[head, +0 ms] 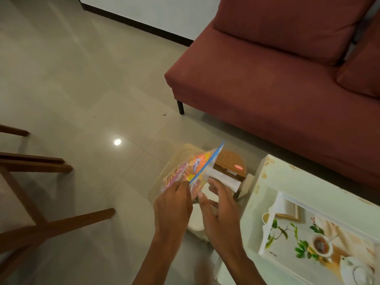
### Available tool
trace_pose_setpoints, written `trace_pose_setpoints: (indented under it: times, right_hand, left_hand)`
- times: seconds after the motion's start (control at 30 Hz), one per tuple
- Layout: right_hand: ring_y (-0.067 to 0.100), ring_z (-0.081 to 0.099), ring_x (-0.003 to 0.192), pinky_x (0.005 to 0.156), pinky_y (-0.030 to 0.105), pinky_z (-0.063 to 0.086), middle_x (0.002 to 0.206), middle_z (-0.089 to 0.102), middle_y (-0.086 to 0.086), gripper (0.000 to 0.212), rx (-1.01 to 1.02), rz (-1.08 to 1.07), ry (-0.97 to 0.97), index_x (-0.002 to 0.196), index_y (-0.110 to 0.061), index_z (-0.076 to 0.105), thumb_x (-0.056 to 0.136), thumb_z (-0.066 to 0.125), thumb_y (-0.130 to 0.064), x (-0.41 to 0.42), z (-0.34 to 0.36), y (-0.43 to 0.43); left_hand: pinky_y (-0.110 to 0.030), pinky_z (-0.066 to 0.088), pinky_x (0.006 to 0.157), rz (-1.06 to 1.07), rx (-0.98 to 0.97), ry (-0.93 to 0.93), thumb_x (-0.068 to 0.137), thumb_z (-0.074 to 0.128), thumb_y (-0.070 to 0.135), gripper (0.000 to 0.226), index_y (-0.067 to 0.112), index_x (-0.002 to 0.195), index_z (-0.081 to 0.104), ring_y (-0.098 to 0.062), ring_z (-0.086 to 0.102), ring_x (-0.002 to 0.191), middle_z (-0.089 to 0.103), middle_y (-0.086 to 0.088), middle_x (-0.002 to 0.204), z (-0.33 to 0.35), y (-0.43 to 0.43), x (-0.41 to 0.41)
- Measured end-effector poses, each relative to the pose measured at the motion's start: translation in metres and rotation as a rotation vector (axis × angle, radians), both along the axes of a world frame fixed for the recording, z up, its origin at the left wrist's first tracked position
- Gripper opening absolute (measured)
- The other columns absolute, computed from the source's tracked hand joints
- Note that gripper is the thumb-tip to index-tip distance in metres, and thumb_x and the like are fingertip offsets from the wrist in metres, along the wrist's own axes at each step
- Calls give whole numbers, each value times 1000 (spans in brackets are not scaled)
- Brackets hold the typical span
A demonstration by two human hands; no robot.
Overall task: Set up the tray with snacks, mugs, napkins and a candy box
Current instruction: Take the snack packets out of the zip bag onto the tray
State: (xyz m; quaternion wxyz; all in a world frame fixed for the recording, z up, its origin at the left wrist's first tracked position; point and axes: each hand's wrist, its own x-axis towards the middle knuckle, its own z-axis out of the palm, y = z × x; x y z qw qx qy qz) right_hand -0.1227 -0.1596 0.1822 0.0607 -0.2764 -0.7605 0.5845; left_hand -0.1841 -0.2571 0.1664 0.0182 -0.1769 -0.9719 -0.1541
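My left hand (172, 204) pinches the lower edge of a colourful snack bag (193, 167) with a blue border, tilted above a clear plastic box (162, 182) on the floor. Just right of the bag, my right hand (220, 204) hovers with its fingers spread and relaxed, holding nothing. Inside the box lie a brown round wafer-patterned candy box (230, 161), white napkins (224, 178) and a white mug (195, 218), partly hidden by my hands. The white tray (287, 239), printed with tea cups and leaves, rests on the white table (267, 182) at lower right.
A dark red sofa (277, 68) fills the upper right, close behind the table. Wooden chair legs (41, 212) stand at the left. Glossy tiled floor (92, 79) stretches between them.
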Motion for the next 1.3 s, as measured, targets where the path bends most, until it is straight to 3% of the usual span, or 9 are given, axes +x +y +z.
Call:
trace_pose_setpoints:
  times: [0.17, 0.23, 0.33, 0.5, 0.6, 0.8, 0.97, 1.17, 1.3]
  right_hand:
    - [-13, 54, 95, 59, -4, 41, 122, 53, -19, 42, -158, -25, -66, 133, -28, 49, 94, 55, -42, -31, 12, -17]
    - [-3, 60, 103, 63, 1, 47, 123, 57, -17, 42, -200, -7, -65, 133, -30, 49, 94, 55, -45, -43, 25, -21]
    - [1, 60, 108, 75, 10, 51, 126, 60, -16, 45, -224, 23, -43, 137, -30, 47, 95, 56, -45, -55, 52, -28]
    - [-12, 59, 100, 79, 9, 48, 112, 59, -30, 40, -196, 95, 55, 133, -35, 50, 94, 56, -44, -40, 121, -35]
    - [-17, 58, 98, 68, 3, 48, 111, 61, -28, 36, -183, 100, 120, 130, -36, 52, 94, 56, -42, -14, 167, -28]
    - [-2, 68, 92, 71, 22, 59, 100, 71, -22, 23, -259, -26, 216, 109, -40, 65, 89, 59, -50, 61, 252, 17]
    - [10, 74, 84, 69, 26, 61, 96, 75, -4, 33, -251, -157, 215, 106, -19, 70, 89, 62, -46, 135, 287, 70]
    - [14, 73, 85, 69, 28, 62, 91, 74, -8, 34, -253, -296, 223, 98, -19, 73, 78, 68, -46, 243, 306, 134]
    - [12, 72, 86, 64, 22, 58, 87, 75, -8, 27, -328, -287, 223, 91, -19, 78, 78, 68, -41, 315, 312, 179]
  left_hand:
    - [-38, 57, 56, 167, 230, -95, 95, 51, 20, 27, 4, 90, 73, -28, 68, 63, 74, -11, 79, 15, -13, -26]
    - [-34, 54, 57, 260, 337, -99, 96, 56, 12, 22, 8, 84, 74, -21, 64, 60, 71, -4, 71, 28, -21, -38]
    - [-7, 43, 53, 344, 508, -118, 96, 60, 13, 21, 13, 82, 76, -3, 59, 56, 66, 7, 64, 57, -34, -54]
    - [-14, 51, 62, 208, 762, -267, 95, 64, 20, 23, 35, 82, 75, -4, 68, 65, 74, 13, 69, 129, -49, -54]
    - [-12, 53, 64, 72, 814, -306, 93, 66, 21, 19, 33, 86, 78, -4, 72, 71, 77, 15, 76, 178, -44, -29]
    - [-16, 56, 66, -169, 859, -393, 87, 74, 22, 10, 21, 93, 82, -11, 76, 73, 79, 8, 80, 268, -3, 41]
    - [-26, 62, 64, -347, 777, -343, 82, 80, 18, 8, 21, 88, 83, -7, 75, 64, 78, 12, 73, 311, 56, 116]
    - [-22, 57, 53, -331, 832, -381, 72, 86, 22, 10, 22, 65, 78, -10, 72, 55, 75, 9, 60, 329, 128, 220]
    - [-24, 55, 50, -255, 906, -581, 60, 87, 42, 20, 25, 60, 77, -14, 70, 52, 74, 2, 58, 330, 172, 287]
